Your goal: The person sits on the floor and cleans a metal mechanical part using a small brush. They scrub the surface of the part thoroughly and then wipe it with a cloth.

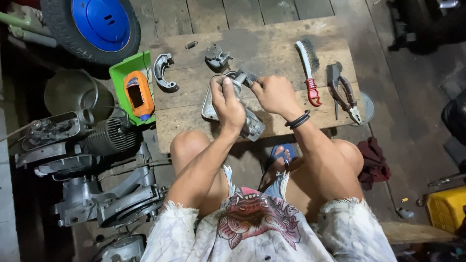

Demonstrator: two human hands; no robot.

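My left hand (227,104) is wrapped around a grey cast-metal engine part (251,125) that rests tilted on a low wooden bench (272,48). My right hand (275,94) pinches the small fitting (245,76) at the part's upper end, fingers closed on it. A flat grey metal plate (208,104) lies under the part. A curved brake shoe (162,73) and a small grey metal bracket (216,56) lie on the bench to the left and above my hands.
A wire brush with a red handle (308,73) and pliers (343,91) lie right of my hands. A green tray (127,73) holding an orange part (138,94) sits left. A scooter engine (92,160) and blue-hubbed wheel (92,24) stand on the floor.
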